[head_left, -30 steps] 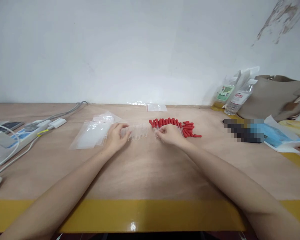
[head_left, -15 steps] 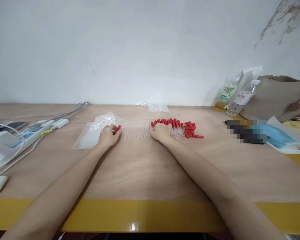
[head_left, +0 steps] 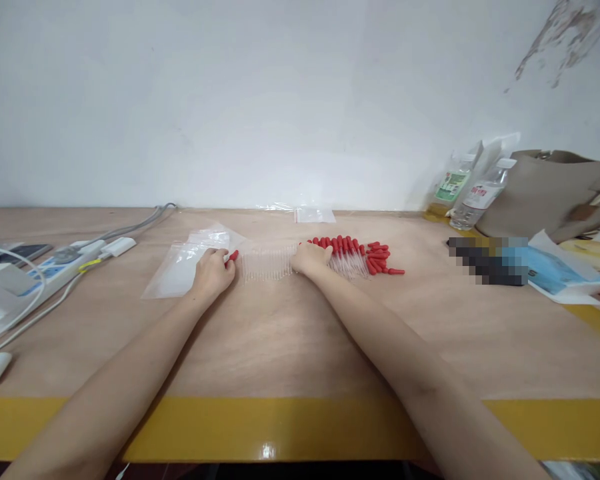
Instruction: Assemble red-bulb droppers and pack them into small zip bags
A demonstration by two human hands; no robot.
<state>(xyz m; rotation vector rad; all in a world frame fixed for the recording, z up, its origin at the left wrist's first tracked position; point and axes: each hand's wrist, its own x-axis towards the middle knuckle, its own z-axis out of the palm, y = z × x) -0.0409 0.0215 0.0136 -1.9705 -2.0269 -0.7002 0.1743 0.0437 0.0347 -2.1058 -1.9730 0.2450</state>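
- Up front, in the head view, the left hand [head_left: 213,275] lies curled on the wooden table [head_left: 290,340], fingers pinched narrowly around a red-capped dropper [head_left: 233,256] at the left end of a row of clear glass tubes [head_left: 267,263].
- Right hand [head_left: 310,259] rests knuckles-up at the row's right end, touching the tubes; whether it grasps anything cannot be told.
- Just right of it lies a pile of red-bulbed droppers [head_left: 363,257].
- Clear zip bags [head_left: 180,270] lie under and left of the left hand.
- Far left sits a power strip [head_left: 63,263]; far right stand two plastic bottles [head_left: 467,187].
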